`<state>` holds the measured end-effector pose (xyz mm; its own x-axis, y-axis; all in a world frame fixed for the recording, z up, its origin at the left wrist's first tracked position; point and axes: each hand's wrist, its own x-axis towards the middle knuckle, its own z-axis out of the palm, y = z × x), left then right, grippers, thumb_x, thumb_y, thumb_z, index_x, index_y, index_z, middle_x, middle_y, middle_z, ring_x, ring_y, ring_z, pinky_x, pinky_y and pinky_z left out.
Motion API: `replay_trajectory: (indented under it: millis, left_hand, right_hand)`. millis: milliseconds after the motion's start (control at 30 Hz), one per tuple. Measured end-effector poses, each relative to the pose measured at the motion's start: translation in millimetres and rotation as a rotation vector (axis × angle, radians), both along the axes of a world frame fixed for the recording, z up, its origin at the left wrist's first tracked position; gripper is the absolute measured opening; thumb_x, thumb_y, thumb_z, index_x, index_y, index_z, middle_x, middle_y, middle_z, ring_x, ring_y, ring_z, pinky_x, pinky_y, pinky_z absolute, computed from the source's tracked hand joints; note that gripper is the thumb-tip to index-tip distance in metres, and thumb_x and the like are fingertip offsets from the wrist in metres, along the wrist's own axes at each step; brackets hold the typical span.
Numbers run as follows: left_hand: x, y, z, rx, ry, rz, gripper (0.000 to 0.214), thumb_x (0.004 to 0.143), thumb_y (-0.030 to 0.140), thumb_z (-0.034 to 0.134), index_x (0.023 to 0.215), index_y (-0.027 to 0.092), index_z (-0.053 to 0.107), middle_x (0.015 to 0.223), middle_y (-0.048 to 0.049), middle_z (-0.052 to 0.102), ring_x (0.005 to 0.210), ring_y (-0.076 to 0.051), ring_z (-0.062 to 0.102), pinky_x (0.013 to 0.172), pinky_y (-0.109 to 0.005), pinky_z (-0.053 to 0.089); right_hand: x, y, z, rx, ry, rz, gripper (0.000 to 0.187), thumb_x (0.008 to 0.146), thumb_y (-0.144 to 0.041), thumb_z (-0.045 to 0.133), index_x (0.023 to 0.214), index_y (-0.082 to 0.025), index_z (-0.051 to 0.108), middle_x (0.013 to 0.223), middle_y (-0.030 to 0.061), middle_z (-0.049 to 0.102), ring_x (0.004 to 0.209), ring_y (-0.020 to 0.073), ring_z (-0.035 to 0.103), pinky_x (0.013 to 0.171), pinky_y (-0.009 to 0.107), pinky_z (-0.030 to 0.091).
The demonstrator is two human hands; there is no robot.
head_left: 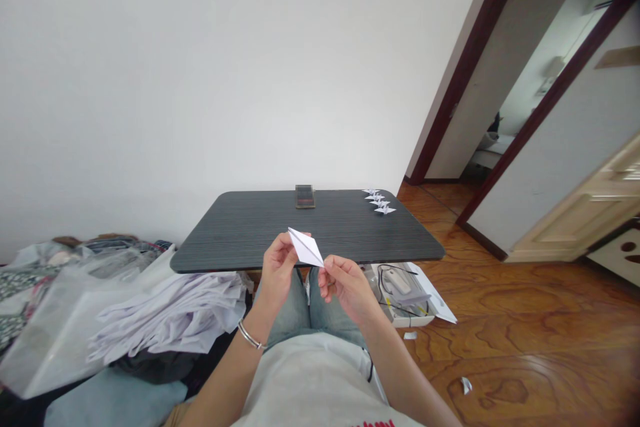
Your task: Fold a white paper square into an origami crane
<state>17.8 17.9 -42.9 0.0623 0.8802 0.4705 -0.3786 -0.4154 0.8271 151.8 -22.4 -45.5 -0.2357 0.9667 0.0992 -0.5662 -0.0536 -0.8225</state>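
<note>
A folded white paper diamond [307,248] is held up between my two hands, just over the front edge of the dark table [240,227]. My left hand [279,265] grips its left side between thumb and fingers. At the lower right tip, my right hand [346,281] pinches the paper's point with thumb and forefinger, the other fingers curled. Several finished paper cranes [383,204] stand in a row at the table's back right corner.
A small dark stand-like object [305,196] sits at the table's back edge. Piled clothes and plastic [170,313] lie at the left. Below the table's right side is a white box [404,300] with cables. Paper scraps [466,385] lie on the wooden floor.
</note>
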Motion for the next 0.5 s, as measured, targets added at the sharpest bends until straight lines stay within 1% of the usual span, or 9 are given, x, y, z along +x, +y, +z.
replay_trajectory:
  millis: [133,200,233,300,400,500]
  left_hand:
    - [-0.5,1.1,-1.9,0.010,0.009,-0.015,0.008,0.077,0.026,0.061,0.081,0.019,0.060,0.096,-0.0040,0.064,0.079,-0.015,0.058,0.071,-0.025,0.044]
    - [-1.0,1.9,-2.0,0.006,0.015,-0.006,0.009,0.077,0.026,0.061,0.082,0.019,0.060,0.096,-0.0042,0.064,0.080,-0.015,0.058,0.072,-0.026,0.044]
    - [-1.1,2.1,-1.5,0.006,0.022,0.000,0.010,0.077,0.027,0.061,0.082,0.019,0.060,0.095,-0.0044,0.064,0.080,-0.015,0.058,0.073,-0.026,0.044]
    - [-0.9,1.9,0.6,0.013,0.057,0.005,0.010,0.077,0.026,0.060,0.084,0.018,0.060,0.094,-0.0046,0.064,0.080,-0.015,0.058,0.075,-0.027,0.044]
    - [1.2,-0.2,4.6,0.033,0.167,0.000,0.010,0.079,0.024,0.058,0.085,0.016,0.060,0.090,-0.0050,0.063,0.079,-0.015,0.057,0.075,-0.026,0.044]
    - [4.4,-2.7,6.2,0.074,0.261,-0.017,0.011,0.081,0.026,0.056,0.079,0.015,0.059,0.088,-0.0060,0.061,0.080,-0.015,0.056,0.074,-0.026,0.044]
  right_hand:
    - [0.8,1.4,-2.5,0.026,-0.033,0.017,0.026,0.073,-0.037,0.065,0.061,-0.015,0.056,0.052,-0.0030,0.057,0.039,0.0055,0.051,0.037,0.013,0.041]
    - [1.0,2.8,-3.8,0.039,-0.078,-0.008,0.026,0.075,-0.038,0.062,0.063,-0.016,0.056,0.055,-0.0020,0.058,0.042,0.0067,0.052,0.039,0.015,0.042]
    - [1.1,3.6,-4.4,0.052,-0.109,-0.056,0.025,0.076,-0.039,0.060,0.067,-0.016,0.057,0.057,-0.0014,0.059,0.044,0.0076,0.054,0.040,0.016,0.043]
    - [1.3,5.2,-5.6,0.110,-0.182,-0.224,0.020,0.077,-0.038,0.059,0.078,-0.018,0.058,0.065,-0.0005,0.061,0.051,0.0096,0.056,0.043,0.018,0.044]
    - [1.8,6.5,-6.4,0.283,-0.359,-0.496,0.020,0.073,-0.031,0.064,0.089,-0.021,0.058,0.081,0.0014,0.060,0.067,0.0131,0.058,0.049,0.020,0.046]
    - [2.2,5.8,-5.3,0.447,-0.543,-0.620,0.020,0.070,-0.024,0.067,0.088,-0.022,0.059,0.090,0.0039,0.058,0.081,0.0167,0.057,0.056,0.023,0.047]
